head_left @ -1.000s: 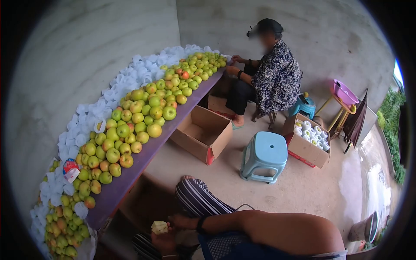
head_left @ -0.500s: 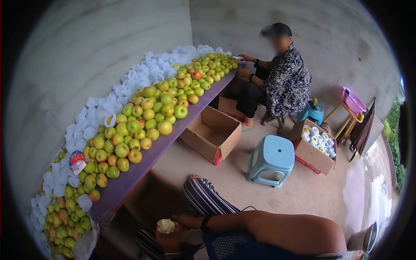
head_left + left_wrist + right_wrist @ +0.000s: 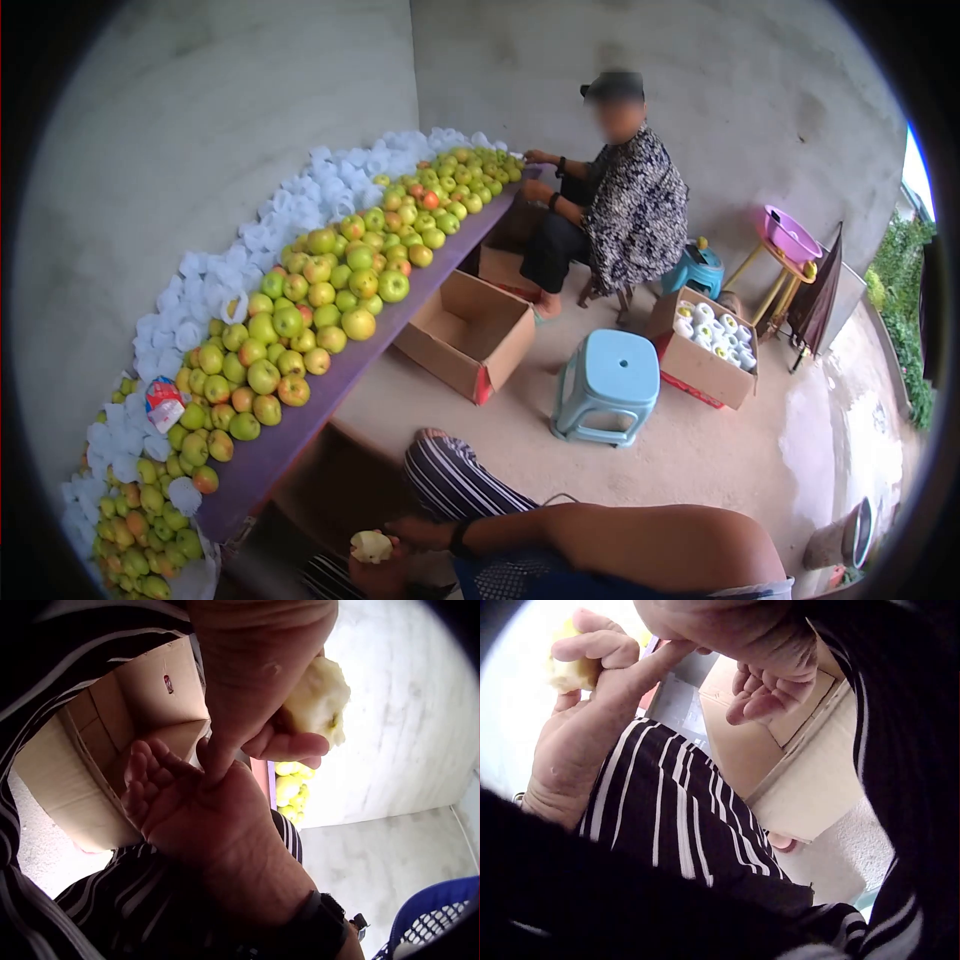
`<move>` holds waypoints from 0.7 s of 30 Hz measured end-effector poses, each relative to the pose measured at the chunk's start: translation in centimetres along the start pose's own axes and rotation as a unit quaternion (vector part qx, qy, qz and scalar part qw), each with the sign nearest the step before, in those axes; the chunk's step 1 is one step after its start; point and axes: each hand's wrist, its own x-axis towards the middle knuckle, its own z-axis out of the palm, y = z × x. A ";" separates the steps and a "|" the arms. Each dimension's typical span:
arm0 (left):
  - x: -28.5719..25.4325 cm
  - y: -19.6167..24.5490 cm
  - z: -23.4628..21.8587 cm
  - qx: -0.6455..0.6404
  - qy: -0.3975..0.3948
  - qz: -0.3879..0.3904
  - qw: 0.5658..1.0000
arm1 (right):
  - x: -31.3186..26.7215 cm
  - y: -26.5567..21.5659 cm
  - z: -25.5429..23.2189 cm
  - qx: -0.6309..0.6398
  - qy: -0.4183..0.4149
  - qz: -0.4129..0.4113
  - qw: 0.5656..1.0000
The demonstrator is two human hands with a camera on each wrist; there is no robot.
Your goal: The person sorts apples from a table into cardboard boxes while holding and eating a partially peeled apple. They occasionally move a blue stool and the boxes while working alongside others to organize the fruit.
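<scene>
A partly eaten apple (image 3: 372, 546) with pale, exposed flesh is gripped by my left hand (image 3: 262, 667), low in the head view. Its fingers curl round the apple (image 3: 321, 697) in the left wrist view. One extended finger of that hand touches the palm of my right hand (image 3: 217, 817). The right hand (image 3: 420, 534), with a black band at its wrist, lies palm up in the left wrist view, holding nothing. Its fingers (image 3: 769, 694) bend loosely. Both hands are over my striped trousers (image 3: 682, 802).
Many yellow-green apples (image 3: 330, 295) and white foam nets (image 3: 215, 275) cover a purple-topped table (image 3: 290, 425). Across from me sits a person (image 3: 635, 195) with hands at its far end. An open carton (image 3: 465, 335), a blue stool (image 3: 605, 390) and a carton of netted apples (image 3: 705, 365) stand on the floor.
The head view swung left, then back right. My left hand keeps its grip on the apple, whose eaten face now shows more. The seated person's head has come up.
</scene>
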 end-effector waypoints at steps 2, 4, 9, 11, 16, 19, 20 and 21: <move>0.2 -0.4 -0.2 -0.021 0.017 0.009 1.000 | 0.7 -0.4 0.1 -0.004 -0.004 -0.038 0.999; -0.6 -1.3 0.5 0.285 0.038 0.129 0.949 | 1.7 1.5 -0.9 -0.018 -0.096 -0.051 0.994; -0.7 -0.3 0.8 0.224 -0.006 0.088 0.971 | 1.6 1.6 -0.6 0.024 -0.099 -0.026 0.994; -1.2 -0.7 2.4 0.280 0.017 0.114 0.953 | 1.6 1.3 -0.3 0.047 -0.051 -0.013 0.998; -0.7 -0.1 0.1 -0.004 0.017 -0.038 0.999 | 4.0 3.3 -1.1 -0.025 0.047 -0.137 0.989; -0.6 0.2 -2.2 0.042 0.061 -0.041 0.996 | 5.2 2.5 -1.1 -0.538 0.012 -0.238 0.808; -0.5 0.1 -3.0 0.062 0.075 -0.041 0.994 | 5.3 2.1 -1.2 -0.719 -0.010 -0.245 0.650; -0.7 0.1 -3.2 0.070 0.079 -0.044 0.993 | 4.9 2.2 -1.5 -0.707 0.020 -0.272 0.653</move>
